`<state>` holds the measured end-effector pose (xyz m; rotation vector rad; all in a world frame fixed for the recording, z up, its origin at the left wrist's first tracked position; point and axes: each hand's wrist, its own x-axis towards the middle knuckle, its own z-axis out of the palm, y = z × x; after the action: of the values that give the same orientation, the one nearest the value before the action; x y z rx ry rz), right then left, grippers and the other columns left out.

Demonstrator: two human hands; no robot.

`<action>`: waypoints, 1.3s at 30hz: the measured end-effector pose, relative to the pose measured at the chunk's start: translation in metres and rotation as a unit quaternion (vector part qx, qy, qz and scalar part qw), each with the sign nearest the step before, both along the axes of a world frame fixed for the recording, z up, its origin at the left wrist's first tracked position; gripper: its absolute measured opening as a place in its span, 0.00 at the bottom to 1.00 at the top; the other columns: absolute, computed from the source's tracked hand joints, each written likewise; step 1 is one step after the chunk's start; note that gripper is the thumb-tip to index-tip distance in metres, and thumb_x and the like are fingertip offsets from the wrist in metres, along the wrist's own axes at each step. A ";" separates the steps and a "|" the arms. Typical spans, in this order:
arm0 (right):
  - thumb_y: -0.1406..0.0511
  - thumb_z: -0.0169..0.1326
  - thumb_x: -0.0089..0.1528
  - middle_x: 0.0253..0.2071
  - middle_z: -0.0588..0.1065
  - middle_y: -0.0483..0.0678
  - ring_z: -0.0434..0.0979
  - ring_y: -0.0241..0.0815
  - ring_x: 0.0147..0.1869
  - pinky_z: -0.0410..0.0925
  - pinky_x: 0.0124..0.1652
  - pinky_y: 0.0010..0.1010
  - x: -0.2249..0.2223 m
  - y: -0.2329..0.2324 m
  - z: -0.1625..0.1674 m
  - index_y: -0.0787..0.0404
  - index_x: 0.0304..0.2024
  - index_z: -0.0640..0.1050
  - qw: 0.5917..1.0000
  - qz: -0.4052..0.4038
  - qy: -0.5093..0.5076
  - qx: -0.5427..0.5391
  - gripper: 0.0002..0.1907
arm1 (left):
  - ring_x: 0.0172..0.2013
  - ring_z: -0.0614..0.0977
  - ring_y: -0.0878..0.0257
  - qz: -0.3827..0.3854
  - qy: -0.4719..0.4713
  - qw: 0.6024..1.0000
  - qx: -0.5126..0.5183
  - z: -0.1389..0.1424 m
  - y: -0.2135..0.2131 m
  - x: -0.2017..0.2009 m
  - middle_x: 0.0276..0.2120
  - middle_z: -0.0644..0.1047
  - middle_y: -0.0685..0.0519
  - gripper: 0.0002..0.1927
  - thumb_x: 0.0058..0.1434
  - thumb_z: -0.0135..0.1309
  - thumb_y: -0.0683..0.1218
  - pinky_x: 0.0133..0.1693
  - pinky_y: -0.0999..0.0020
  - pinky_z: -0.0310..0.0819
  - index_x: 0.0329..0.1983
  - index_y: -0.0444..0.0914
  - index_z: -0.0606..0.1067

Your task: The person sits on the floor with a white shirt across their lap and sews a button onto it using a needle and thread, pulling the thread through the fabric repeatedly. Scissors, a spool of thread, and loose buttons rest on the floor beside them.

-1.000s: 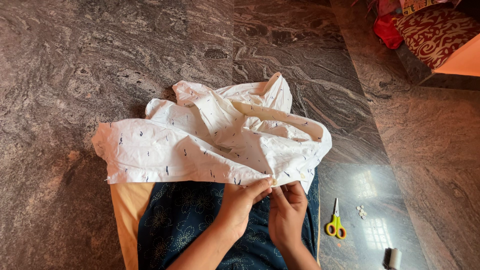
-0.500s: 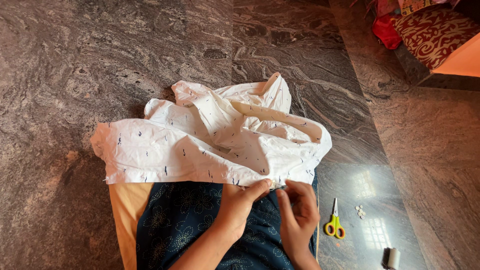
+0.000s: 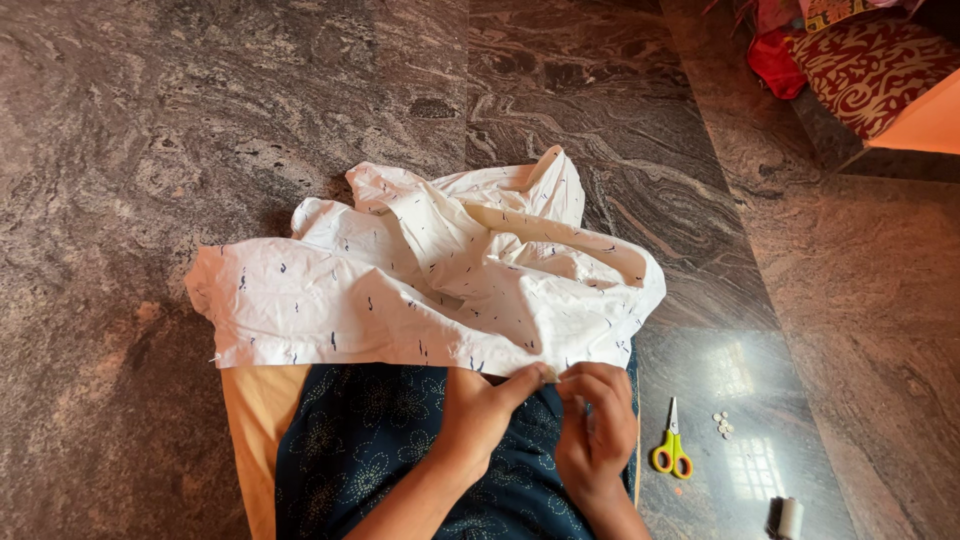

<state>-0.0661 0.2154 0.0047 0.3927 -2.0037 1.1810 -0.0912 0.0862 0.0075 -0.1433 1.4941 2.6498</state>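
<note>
Covering the frame was a veined brown stone floor (image 3: pixel 180 120); red patterned cushion (image 3: pixel 870 60) upper right. White garment (image 3: pixel 440 290), blue-flecked and crumpled, lay at centre; left hand (image 3: pixel 480 415) and right hand (image 3: pixel 597 425) pinched its near hem. Yellow-handled scissors (image 3: pixel 672 450) lower right.

No packages, labels, signs or screens appear anywhere in the view, neither on the polished stone floor nor along its edges.
</note>
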 end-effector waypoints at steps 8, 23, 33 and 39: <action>0.86 0.47 0.56 0.40 0.72 0.52 0.72 0.43 0.44 0.68 0.46 0.28 0.008 0.013 -0.006 0.67 0.39 0.70 0.997 0.006 0.027 -0.066 0.15 | 0.38 0.81 0.70 -0.022 0.025 0.999 -0.003 0.005 0.010 0.004 0.39 0.81 0.53 0.16 0.53 0.63 0.37 0.41 0.73 0.77 0.45 0.30 0.76; 0.82 0.55 0.61 0.50 0.72 0.54 0.75 0.41 0.52 0.73 0.50 0.30 -0.001 0.007 -0.022 0.70 0.52 0.72 0.958 0.136 -0.103 -0.232 0.17 | 0.38 0.84 0.64 -0.011 0.011 0.997 0.079 0.006 0.002 0.000 0.39 0.82 0.49 0.17 0.57 0.60 0.35 0.44 0.68 0.80 0.50 0.28 0.74; 0.82 0.55 0.59 0.41 0.75 0.52 0.78 0.45 0.45 0.72 0.44 0.31 -0.010 0.006 -0.005 0.68 0.38 0.71 1.000 0.026 0.014 0.008 0.10 | 0.36 0.82 0.68 0.001 0.043 0.999 -0.019 -0.005 0.005 -0.001 0.37 0.81 0.52 0.14 0.54 0.62 0.35 0.40 0.71 0.77 0.44 0.29 0.75; 0.82 0.55 0.56 0.37 0.76 0.54 0.77 0.51 0.41 0.70 0.41 0.35 -0.012 0.008 0.012 0.67 0.37 0.72 0.991 0.029 0.069 0.111 0.11 | 0.36 0.80 0.69 0.020 0.084 0.993 -0.084 -0.012 0.007 -0.003 0.35 0.80 0.53 0.13 0.52 0.62 0.35 0.37 0.72 0.77 0.41 0.29 0.75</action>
<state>-0.0785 0.2230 0.0170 0.6314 -2.0184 0.9398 -0.0943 0.0929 -0.0040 0.0397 1.7853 2.6206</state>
